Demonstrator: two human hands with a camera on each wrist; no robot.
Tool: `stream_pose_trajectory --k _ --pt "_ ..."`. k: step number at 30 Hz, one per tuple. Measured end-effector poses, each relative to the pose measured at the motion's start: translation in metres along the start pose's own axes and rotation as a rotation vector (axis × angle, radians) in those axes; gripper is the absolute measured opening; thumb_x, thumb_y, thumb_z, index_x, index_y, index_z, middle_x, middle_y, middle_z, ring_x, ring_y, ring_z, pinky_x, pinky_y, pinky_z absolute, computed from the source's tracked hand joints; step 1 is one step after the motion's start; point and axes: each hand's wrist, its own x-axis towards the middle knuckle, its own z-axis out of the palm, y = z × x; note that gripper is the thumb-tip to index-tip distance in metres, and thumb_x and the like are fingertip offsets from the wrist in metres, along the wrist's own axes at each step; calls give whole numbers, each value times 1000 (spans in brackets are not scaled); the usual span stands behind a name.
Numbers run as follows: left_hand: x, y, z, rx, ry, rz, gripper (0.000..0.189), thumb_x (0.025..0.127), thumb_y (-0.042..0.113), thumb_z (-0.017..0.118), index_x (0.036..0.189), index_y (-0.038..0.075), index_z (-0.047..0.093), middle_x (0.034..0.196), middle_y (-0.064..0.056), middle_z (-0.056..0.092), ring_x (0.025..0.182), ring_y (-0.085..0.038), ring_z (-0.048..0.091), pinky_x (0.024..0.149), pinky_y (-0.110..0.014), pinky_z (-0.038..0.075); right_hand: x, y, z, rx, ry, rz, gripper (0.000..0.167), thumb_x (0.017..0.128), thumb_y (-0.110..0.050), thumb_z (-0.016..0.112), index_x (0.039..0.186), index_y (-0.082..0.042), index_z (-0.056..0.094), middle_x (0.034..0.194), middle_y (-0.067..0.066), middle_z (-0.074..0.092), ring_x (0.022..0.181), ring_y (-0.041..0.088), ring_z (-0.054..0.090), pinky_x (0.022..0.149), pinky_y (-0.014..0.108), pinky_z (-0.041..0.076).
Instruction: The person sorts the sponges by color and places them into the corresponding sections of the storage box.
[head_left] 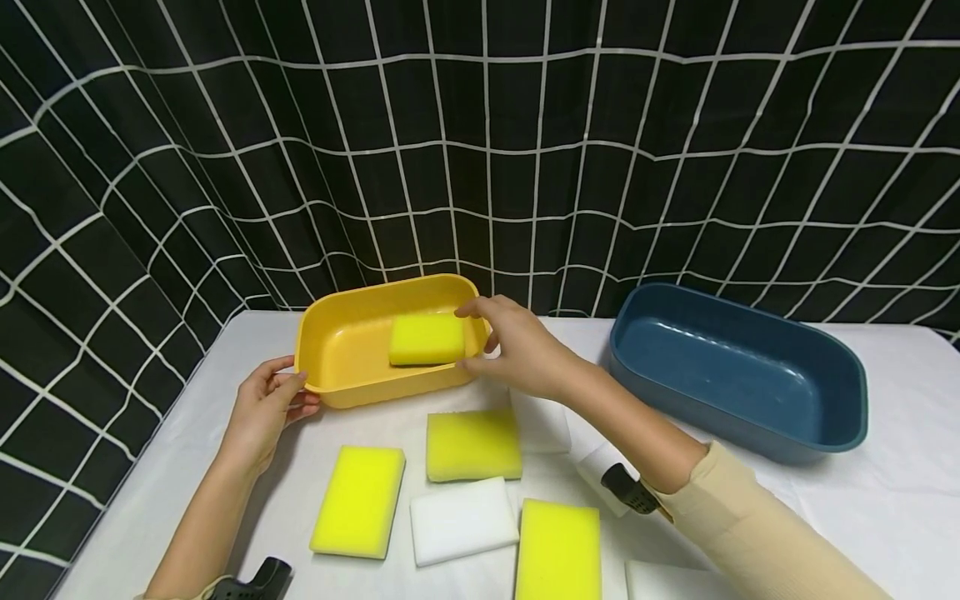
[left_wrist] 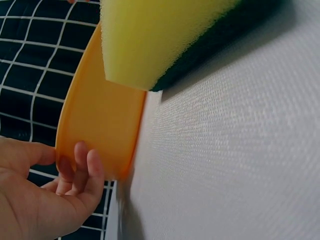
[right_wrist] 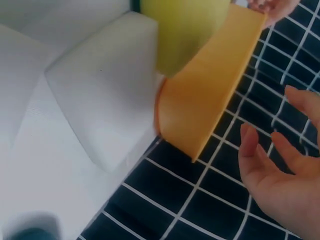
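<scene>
A yellow plastic tub [head_left: 393, 392] stands at the back left of the table, with a yellow sponge [head_left: 427, 338] lying inside near its right end. My left hand [head_left: 258, 410] holds the tub's left corner, thumb at the rim and fingers against the outer wall [left_wrist: 100, 115]. Over the right end of the tub is my right hand [head_left: 525, 350], its thumb and fingers spread apart. In the right wrist view this hand [right_wrist: 282, 175] has nothing between its fingers and hangs above the tub's rim.
Yellow sponges lie in front at left [head_left: 358, 500], middle [head_left: 474, 446] and right [head_left: 558, 550]. White sponge-like blocks lie among them, one in the centre [head_left: 463, 522]. A dark blue tub [head_left: 720, 375] stands at right. Behind hangs a black gridded curtain [head_left: 517, 183].
</scene>
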Motion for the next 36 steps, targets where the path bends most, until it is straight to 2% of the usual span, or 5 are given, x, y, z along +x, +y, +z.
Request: stream_pose_trajectory --k 7,12,17,26,36 --pt "0 0 1 8 4 -10 53 111 7 48 158 -10 28 89 7 61 72 -3 67 74 -17 61 -23 -3 -4 -2 -24 -48 54 95 -12 78 142 -1 56 137 18 61 100 28 64 79 31 59" --pt "-1 0 1 10 5 -7 53 111 7 48 157 -10 28 90 6 62 73 -4 68 74 -17 61 -41 1 -3 -2 -42 -93 48 97 -14 76 139 -1 58 130 18 66 97 27 65 75 29 57" --pt "-1 0 2 13 8 -14 53 111 8 49 157 -10 29 91 4 62 73 -4 68 74 -17 61 -66 6 -3 8 -66 -115 45 98 -17 76 139 -6 60 124 12 69 97 25 66 77 35 58" --pt "0 -1 3 8 14 -5 52 111 8 48 157 -10 29 91 4 61 72 -4 67 73 -17 61 -105 13 -5 16 -123 -114 44 100 -26 74 139 -13 60 127 8 68 103 22 65 83 37 59" --pt "0 -2 4 -2 11 -4 53 111 6 49 157 -10 29 91 2 61 71 -4 67 72 -17 61 -130 33 -6 42 -164 -76 46 98 -33 78 136 -13 63 127 3 70 102 17 66 81 30 59"
